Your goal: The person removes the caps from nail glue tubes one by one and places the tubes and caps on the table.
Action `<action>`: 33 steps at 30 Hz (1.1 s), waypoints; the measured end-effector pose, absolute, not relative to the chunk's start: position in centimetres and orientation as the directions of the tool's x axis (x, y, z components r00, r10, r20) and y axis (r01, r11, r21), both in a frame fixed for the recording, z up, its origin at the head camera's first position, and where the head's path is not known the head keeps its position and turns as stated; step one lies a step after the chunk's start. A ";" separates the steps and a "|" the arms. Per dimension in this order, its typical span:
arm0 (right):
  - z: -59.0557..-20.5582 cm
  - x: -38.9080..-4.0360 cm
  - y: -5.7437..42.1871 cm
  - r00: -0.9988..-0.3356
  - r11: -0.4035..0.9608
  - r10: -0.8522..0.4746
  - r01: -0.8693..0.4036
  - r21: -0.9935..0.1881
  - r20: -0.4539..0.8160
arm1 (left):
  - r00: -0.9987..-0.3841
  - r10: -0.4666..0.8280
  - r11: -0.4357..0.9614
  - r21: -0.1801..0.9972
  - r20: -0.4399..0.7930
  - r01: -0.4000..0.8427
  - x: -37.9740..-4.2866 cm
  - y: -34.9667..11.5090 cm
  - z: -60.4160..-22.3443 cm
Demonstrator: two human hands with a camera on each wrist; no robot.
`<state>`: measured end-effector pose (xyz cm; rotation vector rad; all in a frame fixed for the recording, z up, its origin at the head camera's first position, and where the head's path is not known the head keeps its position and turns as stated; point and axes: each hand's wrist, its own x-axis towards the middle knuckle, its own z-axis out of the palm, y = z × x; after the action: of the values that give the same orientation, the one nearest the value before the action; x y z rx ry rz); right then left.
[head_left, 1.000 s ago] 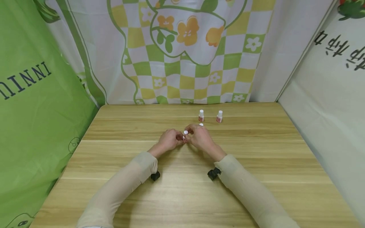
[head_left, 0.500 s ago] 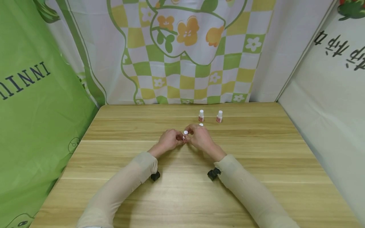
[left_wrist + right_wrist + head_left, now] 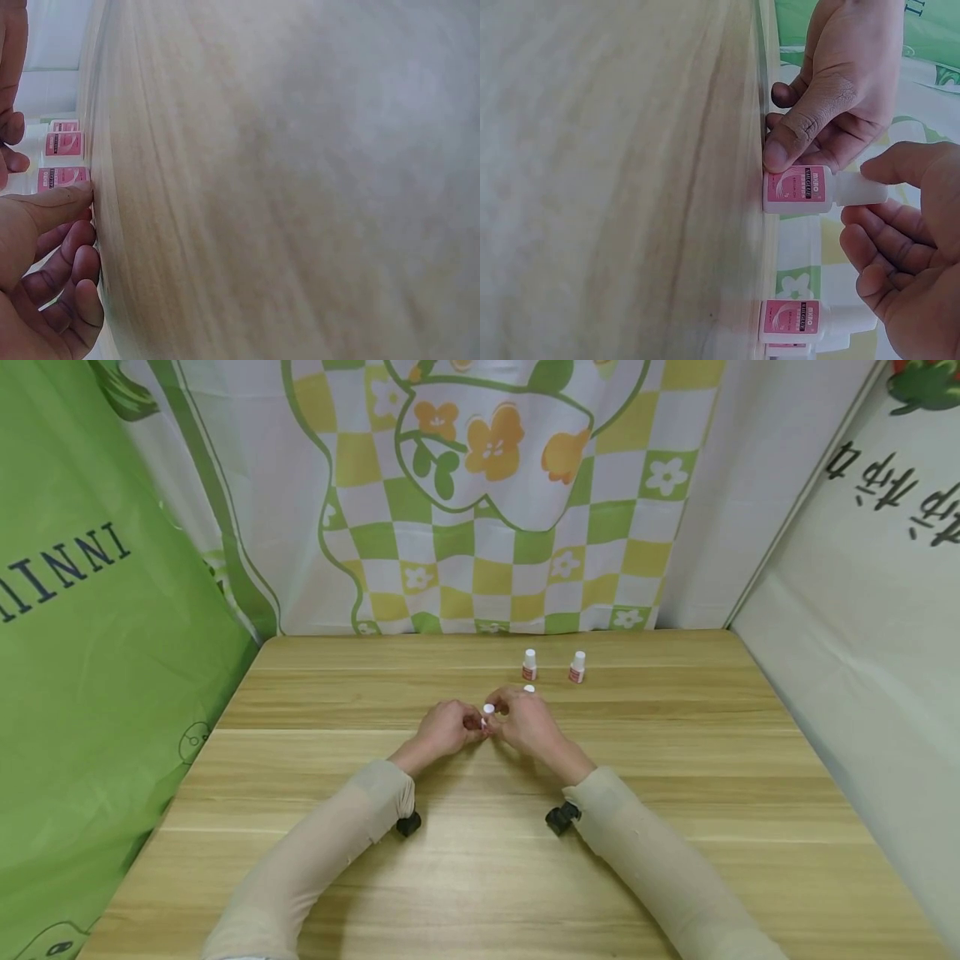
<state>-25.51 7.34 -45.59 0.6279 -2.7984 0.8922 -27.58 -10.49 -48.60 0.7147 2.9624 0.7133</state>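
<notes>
- Your left hand point(image 3: 445, 727) has its fingers pinching the glue bottle point(image 3: 796, 187) low down; it stands upright on the table point(image 3: 480, 860).
- Your right hand point(image 3: 528, 720) has its fingers gripping the white cap point(image 3: 864, 191).
- Done, I judge: both holds are set, the cap seated; its tightness can't be told.
- Left: cap work looks unfinished; two capped bottles point(image 3: 529, 670) point(image 3: 577, 672) behind stand unheld.
</notes>
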 end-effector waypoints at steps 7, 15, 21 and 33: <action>-45.6 -25.6 7.3 -0.912 0.741 -0.321 -0.410 -0.531 0.256 | -0.897 0.432 0.791 0.438 0.093 0.427 -27.6 -10.5 -48.5; -45.7 -25.6 7.3 -0.910 0.746 -0.335 -0.414 -0.522 0.244 | -0.895 0.438 0.792 0.432 0.088 0.431 -27.6 -10.5 -48.6; -45.6 -25.7 7.3 -0.919 0.752 -0.316 -0.394 -0.529 0.236 | -0.898 0.429 0.793 0.435 0.095 0.425 -27.7 -10.4 -48.7; -45.5 -25.6 7.3 -0.926 0.754 -0.309 -0.376 -0.539 0.215 | -0.908 0.411 0.801 0.442 0.084 0.404 -27.5 -10.3 -48.7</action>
<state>-25.56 7.33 -45.47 0.5558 -2.8354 0.9081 -27.52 -10.32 -48.69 0.6706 2.9665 0.7220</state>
